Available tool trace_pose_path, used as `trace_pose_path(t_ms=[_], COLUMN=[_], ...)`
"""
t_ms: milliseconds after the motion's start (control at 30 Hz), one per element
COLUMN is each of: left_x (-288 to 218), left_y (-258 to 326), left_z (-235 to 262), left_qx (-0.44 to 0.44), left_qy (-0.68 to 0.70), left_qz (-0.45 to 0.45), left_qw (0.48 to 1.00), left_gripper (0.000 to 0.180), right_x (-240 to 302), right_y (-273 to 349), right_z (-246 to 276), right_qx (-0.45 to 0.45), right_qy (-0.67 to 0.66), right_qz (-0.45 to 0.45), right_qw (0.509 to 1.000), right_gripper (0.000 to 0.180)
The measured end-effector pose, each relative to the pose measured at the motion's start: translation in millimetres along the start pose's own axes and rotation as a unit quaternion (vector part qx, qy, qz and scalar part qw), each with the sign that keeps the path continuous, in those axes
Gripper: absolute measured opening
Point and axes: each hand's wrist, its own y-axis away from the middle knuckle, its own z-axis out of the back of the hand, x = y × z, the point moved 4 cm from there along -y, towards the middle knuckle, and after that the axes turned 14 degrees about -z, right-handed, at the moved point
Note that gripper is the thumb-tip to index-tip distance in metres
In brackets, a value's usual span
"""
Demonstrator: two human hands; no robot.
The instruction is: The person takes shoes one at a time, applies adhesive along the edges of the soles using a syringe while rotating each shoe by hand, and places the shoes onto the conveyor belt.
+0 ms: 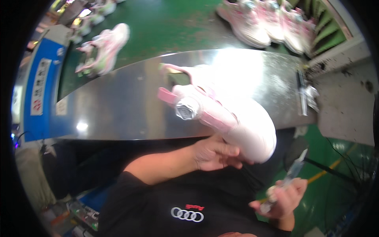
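My left hand (215,153) grips a pink and white sneaker (252,126) from below, near its pale rounded end, over the front edge of the metal worktop. A pink pull tab (167,96) sticks out at the shoe's left end. Beside it shows a crumpled silver-grey lump (186,108), whose kind I cannot make out. Bright glare washes out part of the shoe. To the right, off the worktop, my right hand (285,197) is closed round a clear syringe-like tube (294,171) with a pale pointed tip, which angles up and away from me.
A shiny metal worktop (114,104) borders a green belt-like surface (166,27). On the green lie a pink and white sneaker (104,49) at left and several more (256,21) at far right. A dark slim tool (302,93) lies by the right-hand panel (343,91). A blue post (39,87) stands left.
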Motion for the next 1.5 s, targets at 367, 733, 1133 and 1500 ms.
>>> trace_pose_path(t_ms=[367, 733, 1133, 1500], left_x=[-76, -266, -253, -364], left_y=[105, -85, -129, 204], left_z=[-9, 0, 6, 66], left_qx=[-0.164, -0.126, -0.196, -0.364], left_qy=[-0.249, -0.514, -0.624, -0.493], left_qz=[-0.178, -0.229, -0.143, -0.551], left_qw=[0.938, 0.817, 0.743, 0.566], left_gripper=[0.082, 0.048, 0.040, 0.032], right_x=[-86, -115, -106, -92], right_y=[-79, -102, -97, -103], right_z=[-92, -107, -112, -118], right_qx=[0.000, -0.043, -0.036, -0.036], right_qy=[-0.067, -0.136, -0.148, -0.169], right_qz=[-0.079, -0.158, -0.181, -0.119], right_qw=[0.995, 0.977, 0.972, 0.978], right_gripper=[0.053, 0.053, 0.055, 0.058])
